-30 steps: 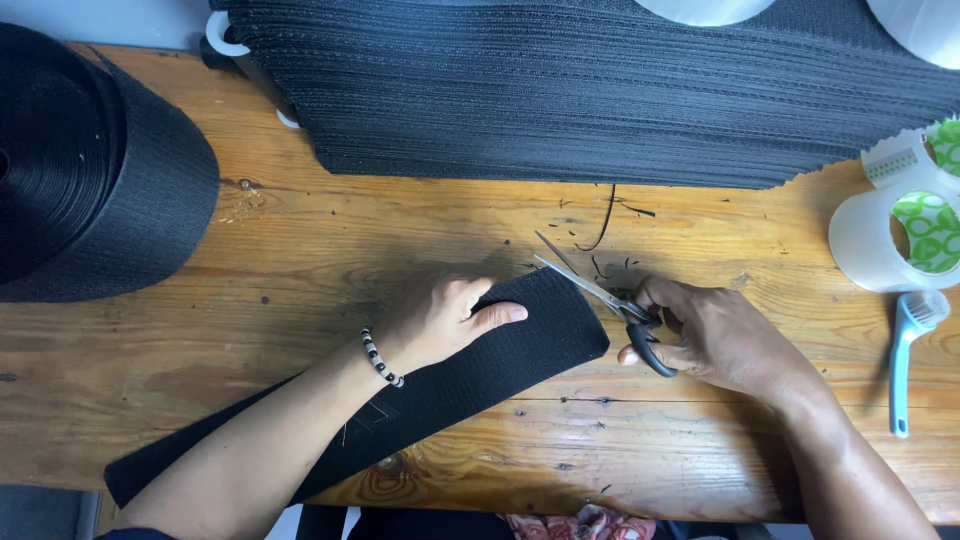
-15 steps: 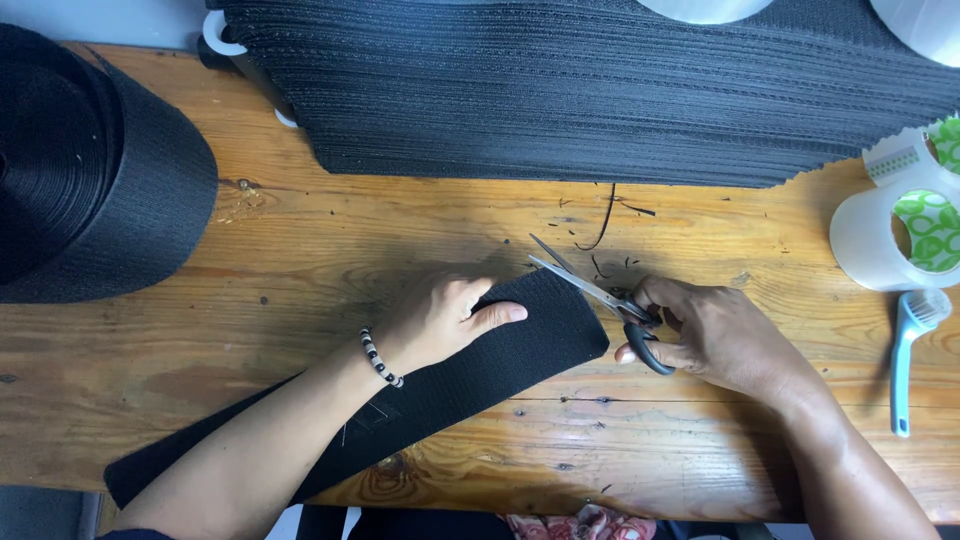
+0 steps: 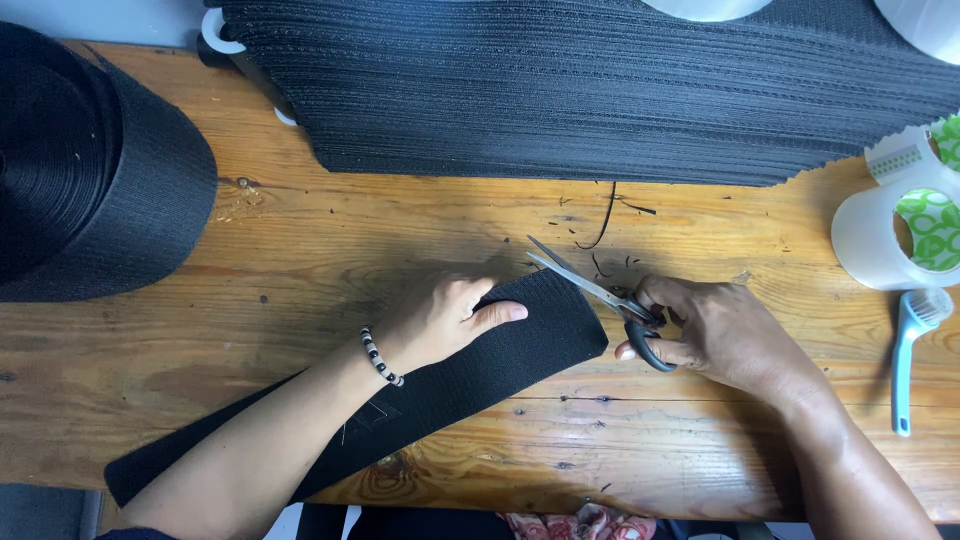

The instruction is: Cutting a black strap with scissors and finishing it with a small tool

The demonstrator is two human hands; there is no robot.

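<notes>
A long black strip of woven webbing (image 3: 520,345) lies slantwise across the wooden table (image 3: 330,230), from the lower left to the middle. My left hand (image 3: 440,315), with a black-and-white bead bracelet at the wrist, presses flat on the strip near its right end. My right hand (image 3: 715,330) grips black-handled scissors (image 3: 600,295). The scissor blades are slightly apart and point up-left, just above the strip's cut end.
A big roll of black webbing (image 3: 90,160) stands at the far left. A thick stack of cut black strips (image 3: 600,90) fills the back. Rolls of tape (image 3: 905,220) and a light blue brush (image 3: 915,345) sit at the right. Black thread scraps (image 3: 605,215) lie near the scissors.
</notes>
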